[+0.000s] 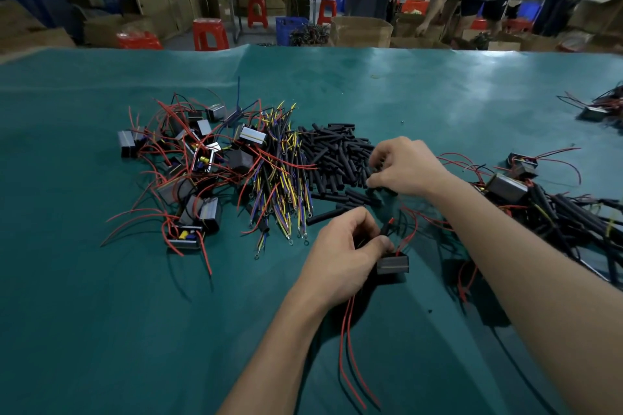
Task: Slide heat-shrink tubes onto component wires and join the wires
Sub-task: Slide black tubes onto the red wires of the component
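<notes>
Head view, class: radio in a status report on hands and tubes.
Left hand grips component wires. Right hand picking at heat-shrink tube pile. Nothing in the way.

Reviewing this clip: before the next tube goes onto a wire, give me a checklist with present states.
1. Component held: ok. The left hand grips a black component with its wires.
2. Wire end presented: ok. A red wire tip sticks up above the left hand's fingers.
3. Tube picked: cannot tell. The right hand has curled fingers at the edge of the pile of black tubes; a gripped tube is not visible.
4. Tube supply: ok. Many tubes lie loose.
5. Mating wires at hand: ok. The bundle of coloured wires lies left of the tubes.
6. Wire tip stripped: cannot tell.
</notes>
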Available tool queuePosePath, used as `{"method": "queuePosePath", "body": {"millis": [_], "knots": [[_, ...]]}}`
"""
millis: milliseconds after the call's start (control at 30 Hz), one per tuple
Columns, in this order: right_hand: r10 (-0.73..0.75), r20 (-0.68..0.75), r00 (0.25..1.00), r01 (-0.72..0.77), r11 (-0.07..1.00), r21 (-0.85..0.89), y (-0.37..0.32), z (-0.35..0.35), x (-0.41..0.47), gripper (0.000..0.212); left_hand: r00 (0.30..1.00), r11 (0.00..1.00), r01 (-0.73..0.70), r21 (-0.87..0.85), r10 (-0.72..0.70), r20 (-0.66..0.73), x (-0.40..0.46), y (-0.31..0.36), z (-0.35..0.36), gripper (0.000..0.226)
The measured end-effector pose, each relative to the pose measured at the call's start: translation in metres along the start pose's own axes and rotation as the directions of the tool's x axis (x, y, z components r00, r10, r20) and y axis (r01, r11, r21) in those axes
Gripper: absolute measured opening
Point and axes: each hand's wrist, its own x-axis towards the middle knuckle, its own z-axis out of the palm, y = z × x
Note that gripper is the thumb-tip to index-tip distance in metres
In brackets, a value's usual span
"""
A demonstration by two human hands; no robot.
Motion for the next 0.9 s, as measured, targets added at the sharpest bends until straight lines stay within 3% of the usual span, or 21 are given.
{"method": "queuePosePath", "body": {"millis": [67, 233, 433, 767, 900], "knots": [[-0.015, 0.06, 0.998, 0.015, 1.0, 0.0, -0.005, 0.001, 0.005, 0.028, 1.0, 1.0, -0.01, 0.002, 0.01, -0.003, 0.0, 0.0, 0.0, 0.021], [0.05, 0.097, 0.994, -0.052, 0.998, 0.024, -0.005, 0.005, 0.012, 0.024, 1.0, 1.0, -0.015, 0.014, 0.015, -0.007, -0.001, 0.001, -0.001, 0.019], [0.079, 0.044, 0.996, -0.081, 0.995, 0.05, -0.004, 0.007, 0.004, 0.021, 1.0, 1.0, -0.006, 0.013, 0.006, 0.008, -0.001, 0.003, -0.002, 0.022], [0.024, -0.048, 0.999, -0.031, 0.986, -0.163, -0.017, 0.017, -0.004, 0.008, 1.0, 1.0, 0.02, -0.011, -0.02, 0.024, -0.002, 0.005, -0.001, 0.024], [0.024, -0.052, 0.998, -0.028, 0.998, -0.063, -0.012, 0.011, -0.01, 0.016, 0.999, 1.0, 0.024, -0.017, -0.023, 0.032, -0.003, 0.006, -0.003, 0.023]]}}
